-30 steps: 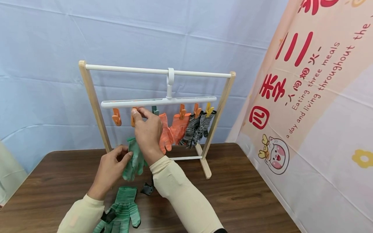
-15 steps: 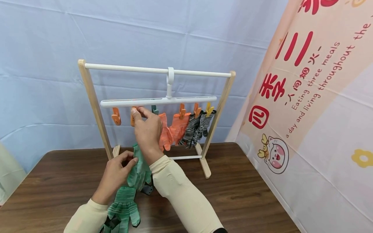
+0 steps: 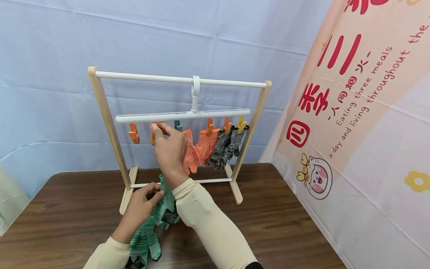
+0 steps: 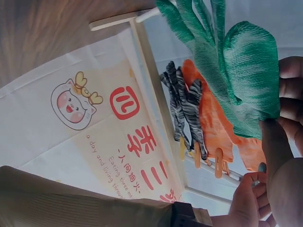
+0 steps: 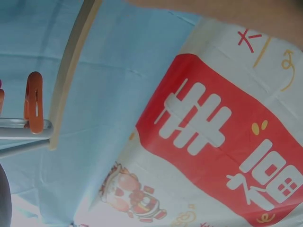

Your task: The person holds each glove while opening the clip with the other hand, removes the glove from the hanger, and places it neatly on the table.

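In the head view my left hand point(image 3: 138, 207) pinches a green glove point(image 3: 163, 203) near its cuff, thumb on one side and fingers on the other. The left wrist view shows this glove point(image 4: 236, 71) with its fingers pointing away from the hand. My right hand point(image 3: 171, 149) pinches an orange clothespin point(image 3: 152, 139) under the white hanger point(image 3: 141, 118). A second green glove point(image 3: 145, 239) lies on the table, partly covered by the left arm and the held glove. A bare orange clothespin point(image 3: 134, 134) hangs at the hanger's left end.
Orange gloves point(image 3: 207, 145) and grey-black gloves point(image 3: 220, 149) hang from clothespins on the hanger's right half. A dark green clothespin point(image 3: 178, 125) sits mid-hanger. The wooden rack point(image 3: 107, 116) stands on the brown table point(image 3: 275, 224), before a pale blue cloth point(image 3: 151, 33).
My left hand has moved down and to the right with the green glove, now partly over the lying glove. The right hand has stayed at the orange clothespin.
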Demonstrator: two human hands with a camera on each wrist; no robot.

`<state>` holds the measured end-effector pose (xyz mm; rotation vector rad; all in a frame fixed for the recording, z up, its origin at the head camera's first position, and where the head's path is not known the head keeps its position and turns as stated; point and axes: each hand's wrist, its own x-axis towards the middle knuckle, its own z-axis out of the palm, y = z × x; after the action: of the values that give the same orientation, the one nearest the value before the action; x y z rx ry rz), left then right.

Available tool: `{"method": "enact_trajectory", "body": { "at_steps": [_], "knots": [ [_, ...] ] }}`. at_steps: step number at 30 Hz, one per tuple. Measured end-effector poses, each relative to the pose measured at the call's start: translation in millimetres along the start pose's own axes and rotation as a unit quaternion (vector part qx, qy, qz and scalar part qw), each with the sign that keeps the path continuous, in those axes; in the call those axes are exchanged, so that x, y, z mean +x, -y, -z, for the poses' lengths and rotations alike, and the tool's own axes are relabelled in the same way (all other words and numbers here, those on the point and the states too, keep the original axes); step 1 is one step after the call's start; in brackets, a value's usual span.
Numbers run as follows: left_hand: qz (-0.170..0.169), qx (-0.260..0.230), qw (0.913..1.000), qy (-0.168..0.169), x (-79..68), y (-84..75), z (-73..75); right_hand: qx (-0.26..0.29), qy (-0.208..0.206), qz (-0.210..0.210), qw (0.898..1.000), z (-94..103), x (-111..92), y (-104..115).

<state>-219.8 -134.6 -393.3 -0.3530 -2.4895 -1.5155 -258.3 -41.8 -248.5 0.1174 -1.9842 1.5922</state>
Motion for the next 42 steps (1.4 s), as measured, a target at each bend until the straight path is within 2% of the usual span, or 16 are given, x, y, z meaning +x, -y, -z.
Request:
{"method": "enact_trajectory", "body": {
  "at_steps": [8, 18, 23, 24, 28, 37, 42],
  "knots": [
    [0.014, -0.004, 0.9998, 0.016, -6.5, 9.2, -13.4, -0.005, 0.000, 0.002, 1.000, -0.4, 0, 0],
    [0.059, -0.019, 0.9969, 0.049, -14.0, 10.2, -27.2, -0.006, -0.002, 0.001, 1.000, -1.0, -1, 0],
    [0.067, -0.053, 0.9937, 0.073, -18.4, 11.3, -31.1, -0.008, -0.008, 0.007, 1.000, -1.1, -2, 1],
    [0.071, -0.059, 0.9928, 0.077, -20.4, 6.6, -30.1, -0.008, -0.008, 0.008, 1.000, -1.1, -2, 1],
    [0.079, -0.062, 0.9907, 0.092, -22.4, 8.9, -30.9, -0.010, -0.011, 0.010, 1.000, -1.3, -2, 1],
    [0.124, -0.031, 0.9892, 0.072, -16.5, 27.5, -38.9, -0.018, -0.006, 0.016, 1.000, -0.2, -2, 0],
    [0.129, 0.001, 0.9898, 0.060, -15.6, 32.6, -41.7, -0.013, -0.005, 0.019, 1.000, -0.1, -2, 0]
  ]
}}
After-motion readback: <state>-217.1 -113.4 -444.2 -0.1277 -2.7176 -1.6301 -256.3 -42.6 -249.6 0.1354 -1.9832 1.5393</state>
